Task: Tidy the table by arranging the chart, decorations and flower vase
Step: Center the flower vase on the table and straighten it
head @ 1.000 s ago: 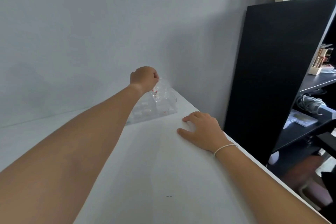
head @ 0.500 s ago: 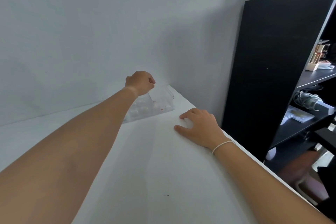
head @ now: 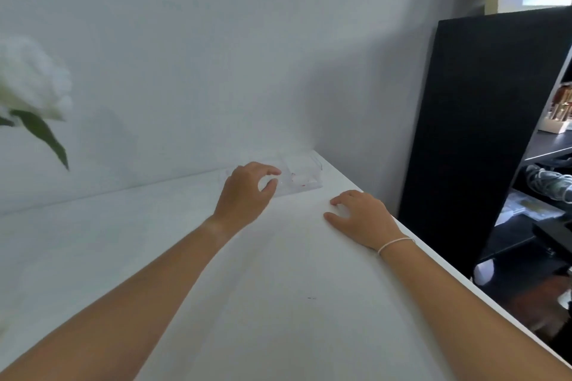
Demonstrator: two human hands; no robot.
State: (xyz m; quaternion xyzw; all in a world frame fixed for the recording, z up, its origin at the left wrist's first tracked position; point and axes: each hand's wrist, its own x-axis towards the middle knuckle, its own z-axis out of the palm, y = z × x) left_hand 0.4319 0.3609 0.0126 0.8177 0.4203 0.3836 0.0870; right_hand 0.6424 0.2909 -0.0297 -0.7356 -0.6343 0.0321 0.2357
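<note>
— Look at the fingers of the left hand (head: 247, 192). A second ago they were curled tight on the upper edge of the clear plastic tray (head: 301, 175) and held it tilted. Now they are loosely apart and hold nothing; the thumb and forefinger make an open curve just at the near side of the tray.

— So the tray is released?

— I think yes. It lies flat now in the far corner of the white table (head: 154, 257), close against the wall (head: 216, 56). I cannot tell if a fingertip touches it. Some small red bits are inside it.

— And the right hand (head: 360, 216)?

— It has not moved. It rests palm down near the right edge of the table, fingers a little spread, gripping nothing. There is a thin white band on that wrist.

— What does it mean for the tidying?

— To my judgement this decoration piece is placed, and the next thing waits. A white flower (head: 34, 80) with a green leaf has come into view at the left, blurred; its vase I do not see, nor the chart.

— Any writing to read?

— No. The black shelf unit (head: 483, 133) at the right holds blurred objects, and nothing is legible.
</note>
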